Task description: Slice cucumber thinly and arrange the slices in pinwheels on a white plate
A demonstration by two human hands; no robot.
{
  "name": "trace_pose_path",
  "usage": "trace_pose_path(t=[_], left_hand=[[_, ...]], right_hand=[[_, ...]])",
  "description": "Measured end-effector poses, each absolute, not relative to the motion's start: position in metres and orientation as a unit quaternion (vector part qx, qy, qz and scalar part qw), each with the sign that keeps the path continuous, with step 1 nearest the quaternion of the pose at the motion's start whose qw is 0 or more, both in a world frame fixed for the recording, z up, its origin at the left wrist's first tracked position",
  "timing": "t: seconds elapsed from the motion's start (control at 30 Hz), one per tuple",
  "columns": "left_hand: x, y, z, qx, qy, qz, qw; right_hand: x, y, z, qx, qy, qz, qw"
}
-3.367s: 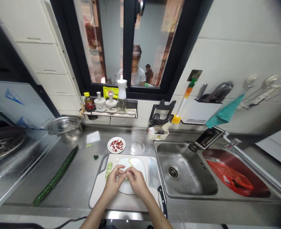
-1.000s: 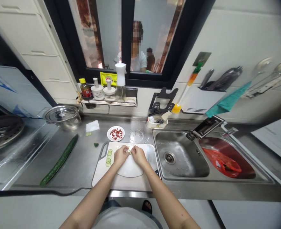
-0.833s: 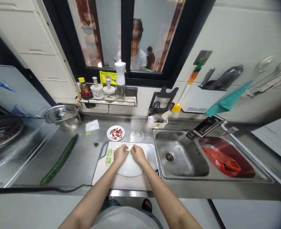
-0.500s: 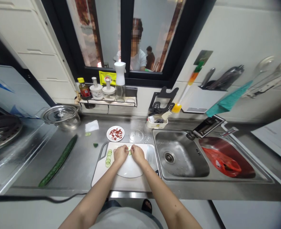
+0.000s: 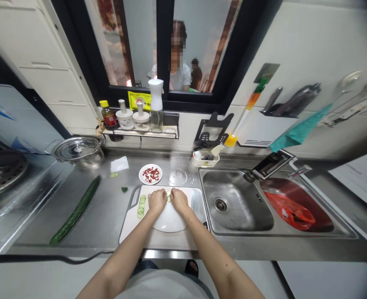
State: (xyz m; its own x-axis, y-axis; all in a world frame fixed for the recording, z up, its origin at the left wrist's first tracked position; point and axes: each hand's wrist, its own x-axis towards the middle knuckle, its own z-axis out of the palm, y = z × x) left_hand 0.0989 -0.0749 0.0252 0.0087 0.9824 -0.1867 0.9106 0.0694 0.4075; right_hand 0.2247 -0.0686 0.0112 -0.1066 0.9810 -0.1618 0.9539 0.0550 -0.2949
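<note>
My left hand [image 5: 157,202] and my right hand [image 5: 180,200] are close together over the far side of a white plate [image 5: 170,225], fingers bent and pinched. Pale green cucumber slices [image 5: 169,195] show between my fingertips; how many is hidden. The plate rests on a light cutting board [image 5: 132,229] with a grey handle opening. Left of my left hand, a row of overlapping cucumber slices [image 5: 141,207] lies on the board. Beyond the board stands a small white dish [image 5: 151,174] of chopped red pieces.
A whole cucumber [image 5: 75,211] lies on the steel counter at left, near a lidded pot [image 5: 79,151]. A cucumber end [image 5: 124,189] and white tissue [image 5: 119,163] lie nearer the board. At right are a sink [image 5: 237,207] and a red plastic bag [image 5: 291,211]. Bottles line a shelf [image 5: 146,133].
The view has shifted very slightly. My hands stay at the same place over the plate, with only a tiny movement of the fingers.
</note>
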Motion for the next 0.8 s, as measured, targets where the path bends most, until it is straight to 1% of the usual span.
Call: trace_pose_path(t=[0.17, 0.33, 0.5, 0.8], left_hand=[[0.096, -0.078, 0.023, 0.699, 0.691, 0.085, 0.166], [0.092, -0.091, 0.016, 0.782, 0.605, 0.1, 0.112], [0.088, -0.098, 0.009, 0.814, 0.567, 0.085, 0.095], [0.088, -0.101, 0.008, 0.819, 0.564, 0.076, 0.07]], right_hand=[[0.224, -0.068, 0.012, -0.667, -0.728, 0.159, 0.029], [0.224, -0.068, 0.012, -0.666, -0.73, 0.152, 0.018], [0.226, -0.069, 0.015, -0.672, -0.723, 0.156, 0.02], [0.23, -0.075, 0.016, -0.676, -0.717, 0.165, 0.042]])
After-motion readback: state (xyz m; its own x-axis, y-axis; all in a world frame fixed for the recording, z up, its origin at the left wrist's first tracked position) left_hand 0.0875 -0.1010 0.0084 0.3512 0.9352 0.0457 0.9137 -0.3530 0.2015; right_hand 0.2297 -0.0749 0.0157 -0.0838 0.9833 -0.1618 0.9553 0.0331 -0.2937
